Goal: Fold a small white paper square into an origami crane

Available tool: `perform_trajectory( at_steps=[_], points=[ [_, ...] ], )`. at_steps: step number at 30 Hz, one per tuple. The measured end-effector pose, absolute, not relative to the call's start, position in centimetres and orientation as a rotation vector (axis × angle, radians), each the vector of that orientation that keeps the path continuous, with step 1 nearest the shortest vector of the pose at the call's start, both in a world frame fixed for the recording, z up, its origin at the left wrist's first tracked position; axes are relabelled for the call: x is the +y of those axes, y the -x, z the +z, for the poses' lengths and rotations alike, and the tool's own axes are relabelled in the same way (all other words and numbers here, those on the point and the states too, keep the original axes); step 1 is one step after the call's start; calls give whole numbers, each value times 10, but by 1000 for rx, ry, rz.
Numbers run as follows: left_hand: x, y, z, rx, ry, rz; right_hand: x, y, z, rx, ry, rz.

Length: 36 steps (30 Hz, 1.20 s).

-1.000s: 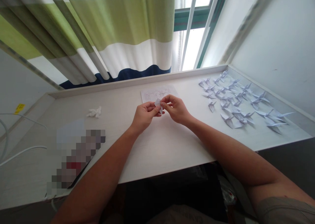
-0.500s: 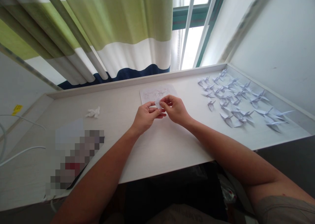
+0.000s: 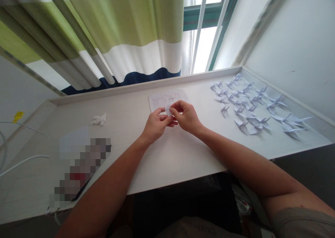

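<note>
Above the middle of the table, my left hand (image 3: 156, 124) and my right hand (image 3: 186, 116) meet around a small piece of folded white paper (image 3: 167, 110). Fingers of both hands pinch it, and they hide its lower part. Just behind my hands lies a printed sheet of paper (image 3: 157, 99), partly covered by them. To the right stand several folded white paper cranes (image 3: 242, 126) in loose rows, apart from my right hand.
On the left lie a crumpled white tissue (image 3: 99, 119), a pale sheet of paper (image 3: 70, 142) and a blurred-out long object (image 3: 83, 168). White cables (image 3: 26, 163) enter from the left. A raised rim (image 3: 146, 88) runs along the table's back, before a curtain (image 3: 131, 25).
Both hands stay in nearly the same place, with small finger shifts on the folded paper. A bit more of the paper shows above the fingers. The cranes have not moved.
</note>
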<state>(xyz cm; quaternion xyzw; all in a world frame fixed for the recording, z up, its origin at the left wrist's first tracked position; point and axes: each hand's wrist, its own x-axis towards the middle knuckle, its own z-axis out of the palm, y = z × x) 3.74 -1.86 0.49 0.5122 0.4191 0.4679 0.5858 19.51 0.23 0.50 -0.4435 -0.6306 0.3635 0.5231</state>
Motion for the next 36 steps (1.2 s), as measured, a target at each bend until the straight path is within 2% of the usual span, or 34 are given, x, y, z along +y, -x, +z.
perform_trajectory(
  at_steps=[11, 16, 24, 32, 36],
  points=[
    [-20, -32, 9, 994, -1144, 1132, 14, -204, -1, -1452, 930, 1176],
    [-20, -32, 10, 969, -1188, 1101, 10, -204, 0, -1516, 910, 1089],
    [-13, -26, 8, 1086, -1563, 1307, 9, -209, 5, -1778, 865, 679],
    [-11, -30, 3, 1042, -1295, 1443, 5, -206, 7, -1706, 879, 755],
    [-15, -33, 6, 976, -1224, 1453, 2, -207, 10, -1710, 849, 681]
  ],
)
